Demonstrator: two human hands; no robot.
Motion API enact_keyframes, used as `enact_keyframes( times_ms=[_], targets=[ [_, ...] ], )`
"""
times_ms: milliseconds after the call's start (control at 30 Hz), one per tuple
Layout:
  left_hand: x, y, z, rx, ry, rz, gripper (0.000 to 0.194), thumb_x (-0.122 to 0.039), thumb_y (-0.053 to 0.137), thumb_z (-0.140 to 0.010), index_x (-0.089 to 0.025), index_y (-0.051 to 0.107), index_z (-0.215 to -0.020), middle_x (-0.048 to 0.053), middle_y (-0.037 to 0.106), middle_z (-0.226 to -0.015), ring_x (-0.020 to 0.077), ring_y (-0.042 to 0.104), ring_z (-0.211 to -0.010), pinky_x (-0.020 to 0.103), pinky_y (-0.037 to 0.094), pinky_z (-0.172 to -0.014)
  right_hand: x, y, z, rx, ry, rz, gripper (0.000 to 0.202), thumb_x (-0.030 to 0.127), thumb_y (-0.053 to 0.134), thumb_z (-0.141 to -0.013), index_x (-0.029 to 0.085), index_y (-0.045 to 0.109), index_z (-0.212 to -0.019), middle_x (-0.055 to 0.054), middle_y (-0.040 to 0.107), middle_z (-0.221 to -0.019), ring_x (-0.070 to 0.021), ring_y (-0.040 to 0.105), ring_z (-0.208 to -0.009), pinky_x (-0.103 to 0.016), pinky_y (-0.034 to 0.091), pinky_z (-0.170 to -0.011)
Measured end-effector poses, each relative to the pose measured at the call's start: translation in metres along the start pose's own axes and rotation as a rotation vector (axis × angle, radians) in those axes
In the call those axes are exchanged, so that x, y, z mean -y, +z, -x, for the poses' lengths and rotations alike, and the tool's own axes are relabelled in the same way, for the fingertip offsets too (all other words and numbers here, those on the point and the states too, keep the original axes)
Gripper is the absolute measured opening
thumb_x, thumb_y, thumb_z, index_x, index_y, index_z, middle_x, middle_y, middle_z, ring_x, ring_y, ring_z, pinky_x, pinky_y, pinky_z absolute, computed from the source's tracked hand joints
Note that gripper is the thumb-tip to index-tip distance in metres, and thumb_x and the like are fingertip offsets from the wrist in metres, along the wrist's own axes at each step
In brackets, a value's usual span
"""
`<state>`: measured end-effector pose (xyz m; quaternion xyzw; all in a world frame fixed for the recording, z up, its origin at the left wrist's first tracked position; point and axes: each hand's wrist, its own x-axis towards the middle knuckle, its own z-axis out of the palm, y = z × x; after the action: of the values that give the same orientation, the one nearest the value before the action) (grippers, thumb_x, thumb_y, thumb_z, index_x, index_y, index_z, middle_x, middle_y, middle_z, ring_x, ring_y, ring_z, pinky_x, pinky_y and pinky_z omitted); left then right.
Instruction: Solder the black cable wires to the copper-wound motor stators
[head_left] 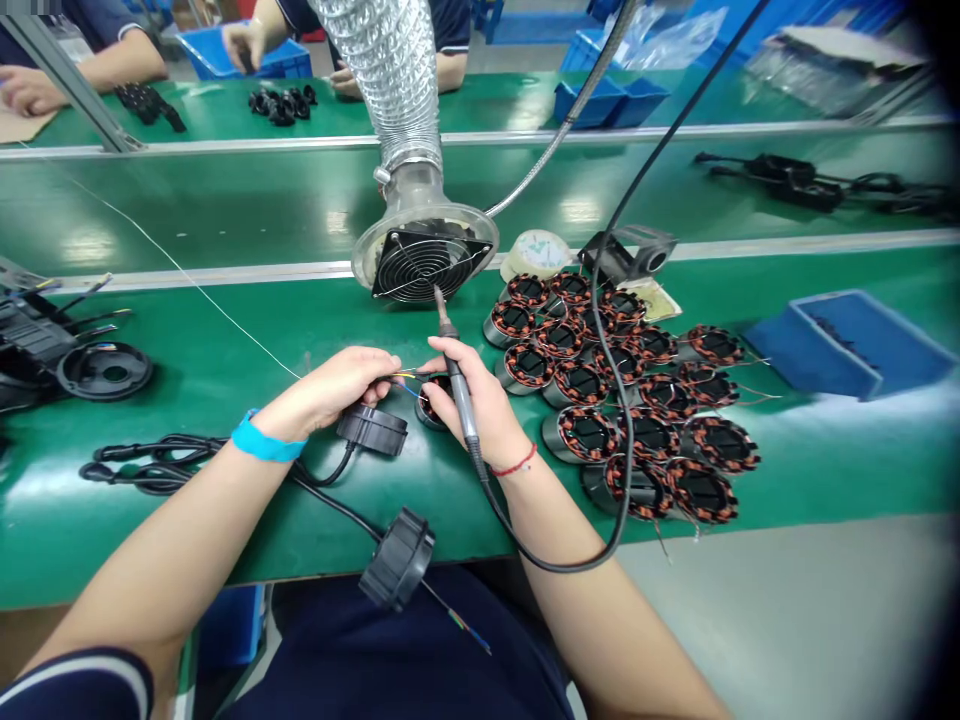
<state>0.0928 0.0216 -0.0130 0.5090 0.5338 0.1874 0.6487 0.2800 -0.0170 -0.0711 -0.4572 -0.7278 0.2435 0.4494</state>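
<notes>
Nearest me, approx. 6 o'clock: black cap [397,560] w/ cable, at the worktop's [262,540] near edge. 2nd cap [373,431] is just below my L hand [346,386], whose fingers are closed, pinching thin coloured wires [405,376] that run toward 3 o'clock. My R hand [480,405] grips a soldering iron [460,390], tip up approx. 12. Single coil [427,412], partly hidden, sits at that hand's 9 o'clock; more coils [576,382] grouped at 3. Farther, at 12: fan [427,268].

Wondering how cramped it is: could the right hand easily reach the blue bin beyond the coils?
Probably not: the right hand holds a soldering iron, with coils and cable between it and the blue bin.
</notes>
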Motion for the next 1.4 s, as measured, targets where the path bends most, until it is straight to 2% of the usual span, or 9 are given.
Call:
enact_keyframes(
  times_ms=[133, 267, 367, 567, 767, 867, 1067, 1233, 1400],
  targets=[
    [-0.001, -0.004, 0.002, 0.060, 0.012, -0.006, 0.017, -0.024, 0.061, -0.077, -0.014, 0.057, -0.064, -0.004, 0.048, -0.054, 0.0065, 0.040, -0.049, 0.019, 0.029, -0.049, 0.003, 0.005, 0.000, -0.053, 0.066, 0.015, 0.038, 0.019, 0.054, -0.085, 0.025, 0.054, -0.122, -0.003, 0.072, -0.094, -0.0198, 0.069, -0.092, -0.039, 0.053, -0.091],
    [0.002, 0.003, 0.002, 0.152, 0.065, -0.126, 0.022, -0.031, 0.068, -0.072, -0.013, 0.059, -0.064, -0.003, 0.051, -0.055, 0.0067, 0.039, -0.050, 0.021, 0.027, -0.051, 0.001, 0.014, -0.004, -0.133, 0.211, -0.171, 0.038, 0.023, 0.058, -0.084, 0.026, 0.052, -0.122, 0.001, 0.072, -0.086, -0.0183, 0.072, -0.086, -0.035, 0.055, -0.083],
    [0.004, 0.006, 0.000, 0.170, 0.049, -0.136, 0.023, -0.034, 0.066, -0.073, -0.013, 0.060, -0.066, -0.002, 0.053, -0.058, 0.0075, 0.040, -0.052, 0.021, 0.029, -0.051, -0.002, 0.012, -0.008, -0.112, 0.246, -0.259, 0.039, 0.024, 0.059, -0.083, 0.025, 0.051, -0.122, 0.001, 0.072, -0.084, -0.0180, 0.072, -0.086, -0.035, 0.056, -0.085],
    [0.002, -0.004, 0.000, 0.097, 0.041, -0.028, 0.008, -0.019, 0.062, -0.062, -0.015, 0.055, -0.063, -0.003, 0.050, -0.058, 0.0069, 0.041, -0.052, 0.020, 0.029, -0.051, 0.007, -0.006, 0.001, -0.153, 0.215, -0.202, 0.036, 0.025, 0.053, -0.086, 0.023, 0.049, -0.123, -0.002, 0.072, -0.090, -0.0167, 0.069, -0.078, -0.035, 0.055, -0.078],
    [0.003, -0.006, -0.002, 0.026, 0.026, 0.028, 0.015, -0.024, 0.071, -0.061, -0.013, 0.061, -0.063, -0.003, 0.053, -0.057, 0.0075, 0.041, -0.053, 0.021, 0.030, -0.053, 0.019, -0.003, 0.014, 0.019, -0.025, 0.102, 0.042, 0.018, 0.056, -0.085, 0.025, 0.049, -0.126, -0.001, 0.071, -0.089, -0.0220, 0.064, -0.092, -0.044, 0.047, -0.092],
    [0.003, -0.001, -0.003, 0.004, 0.021, 0.056, 0.022, -0.028, 0.079, -0.057, -0.013, 0.065, -0.063, 0.000, 0.060, -0.063, 0.0096, 0.047, -0.059, 0.023, 0.036, -0.059, 0.018, 0.000, 0.014, 0.029, -0.037, 0.130, 0.042, 0.015, 0.051, -0.086, 0.024, 0.048, -0.127, -0.001, 0.069, -0.087, -0.0218, 0.062, -0.089, -0.041, 0.048, -0.087],
    [0.003, 0.007, -0.005, 0.025, 0.028, 0.011, 0.030, -0.036, 0.080, -0.061, -0.013, 0.061, -0.057, -0.001, 0.057, -0.061, 0.0094, 0.046, -0.060, 0.024, 0.036, -0.062, 0.016, -0.001, 0.014, 0.012, -0.056, 0.123, 0.046, 0.014, 0.050, -0.086, 0.023, 0.045, -0.131, -0.003, 0.069, -0.092, -0.0227, 0.061, -0.090, -0.041, 0.049, -0.086],
    [0.005, 0.001, -0.004, 0.077, 0.038, -0.017, 0.026, -0.037, 0.074, -0.073, -0.014, 0.064, -0.071, -0.001, 0.057, -0.067, 0.0095, 0.045, -0.061, 0.023, 0.034, -0.061, 0.018, -0.001, 0.013, 0.000, -0.041, 0.106, 0.044, 0.016, 0.050, -0.088, 0.024, 0.044, -0.131, -0.001, 0.069, -0.088, -0.0212, 0.063, -0.088, -0.040, 0.050, -0.086],
    [0.003, 0.004, -0.003, 0.059, 0.021, 0.044, 0.029, -0.035, 0.079, -0.066, -0.013, 0.060, -0.065, -0.002, 0.053, -0.063, 0.0083, 0.043, -0.059, 0.023, 0.033, -0.060, 0.018, -0.003, 0.012, -0.001, -0.043, 0.110, 0.045, 0.015, 0.051, -0.087, 0.024, 0.044, -0.131, -0.001, 0.070, -0.089, -0.0216, 0.063, -0.088, -0.041, 0.049, -0.087]
  ],
)
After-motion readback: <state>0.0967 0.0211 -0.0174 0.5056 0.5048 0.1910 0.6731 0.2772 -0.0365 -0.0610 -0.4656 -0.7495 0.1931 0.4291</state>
